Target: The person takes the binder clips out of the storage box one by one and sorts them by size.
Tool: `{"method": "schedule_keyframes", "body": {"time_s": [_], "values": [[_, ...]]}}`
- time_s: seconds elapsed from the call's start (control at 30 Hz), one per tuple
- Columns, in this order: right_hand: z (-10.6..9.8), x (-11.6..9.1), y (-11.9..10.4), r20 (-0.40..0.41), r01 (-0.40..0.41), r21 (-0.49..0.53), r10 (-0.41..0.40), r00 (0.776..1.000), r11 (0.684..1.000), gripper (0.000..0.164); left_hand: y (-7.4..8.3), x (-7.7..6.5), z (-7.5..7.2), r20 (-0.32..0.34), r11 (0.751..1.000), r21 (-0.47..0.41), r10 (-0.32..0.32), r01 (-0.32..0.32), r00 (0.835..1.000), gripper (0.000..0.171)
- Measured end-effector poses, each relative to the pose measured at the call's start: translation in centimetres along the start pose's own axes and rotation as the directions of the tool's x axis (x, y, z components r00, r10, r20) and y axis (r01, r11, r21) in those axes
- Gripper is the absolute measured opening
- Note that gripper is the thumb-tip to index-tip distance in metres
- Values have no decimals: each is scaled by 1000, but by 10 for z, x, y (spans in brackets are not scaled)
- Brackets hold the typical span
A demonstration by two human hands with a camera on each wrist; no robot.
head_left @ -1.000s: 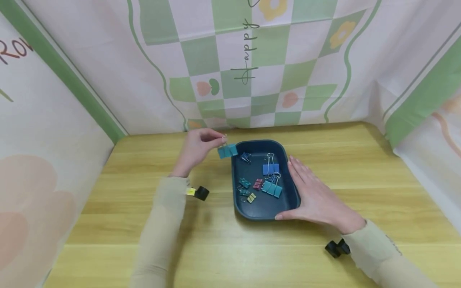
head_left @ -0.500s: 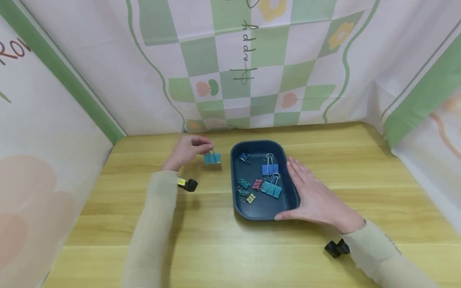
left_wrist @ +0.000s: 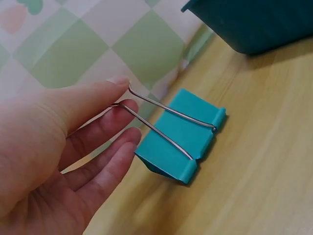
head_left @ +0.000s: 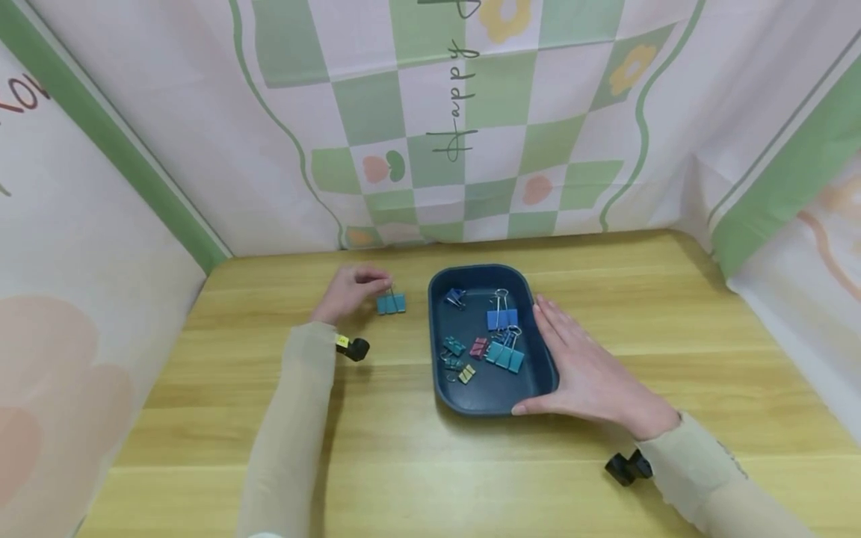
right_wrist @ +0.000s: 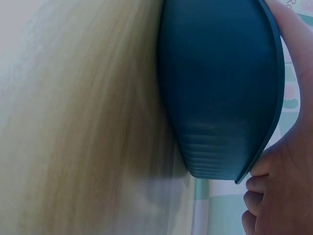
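My left hand (head_left: pixel 352 291) pinches the wire handles of a large teal binder clip (head_left: pixel 391 303) between thumb and forefinger. In the left wrist view the binder clip (left_wrist: pixel 181 132) tilts just over the table, its lower edge close to the wood; whether it touches is unclear. My right hand (head_left: pixel 592 373) lies along the right side of a dark blue tray (head_left: pixel 484 403), fingers straight and thumb at the near rim. Inside the tray are another teal binder clip (head_left: pixel 504 357), a blue binder clip (head_left: pixel 501 320), a red binder clip (head_left: pixel 478 347) and a yellow binder clip (head_left: pixel 467 373).
Further small clips lie in the tray, among them a dark blue clip (head_left: pixel 455 298) and a green clip (head_left: pixel 454 345). The wooden table (head_left: pixel 403 478) runs back to a checkered cloth (head_left: pixel 437 202). Cloth hangings stand at both sides.
My left hand has carried the teal binder clip leftward from the tray's upper left edge and down toward the table. The right hand and the tray have stayed in place.
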State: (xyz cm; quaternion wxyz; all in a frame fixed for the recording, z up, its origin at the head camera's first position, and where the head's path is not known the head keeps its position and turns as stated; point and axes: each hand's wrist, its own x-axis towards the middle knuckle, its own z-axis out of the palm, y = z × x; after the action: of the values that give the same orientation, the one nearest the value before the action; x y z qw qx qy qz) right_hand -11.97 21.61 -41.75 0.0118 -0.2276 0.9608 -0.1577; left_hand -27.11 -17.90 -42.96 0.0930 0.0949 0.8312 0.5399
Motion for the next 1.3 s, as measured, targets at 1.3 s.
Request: {"method": "schedule_keyframes", "body": {"time_s": [1.3], "values": [[1, 0, 0, 9, -6, 12, 6, 1000, 1000, 146, 80, -21, 14, -60, 961, -90, 256, -260, 965, 51]]}}
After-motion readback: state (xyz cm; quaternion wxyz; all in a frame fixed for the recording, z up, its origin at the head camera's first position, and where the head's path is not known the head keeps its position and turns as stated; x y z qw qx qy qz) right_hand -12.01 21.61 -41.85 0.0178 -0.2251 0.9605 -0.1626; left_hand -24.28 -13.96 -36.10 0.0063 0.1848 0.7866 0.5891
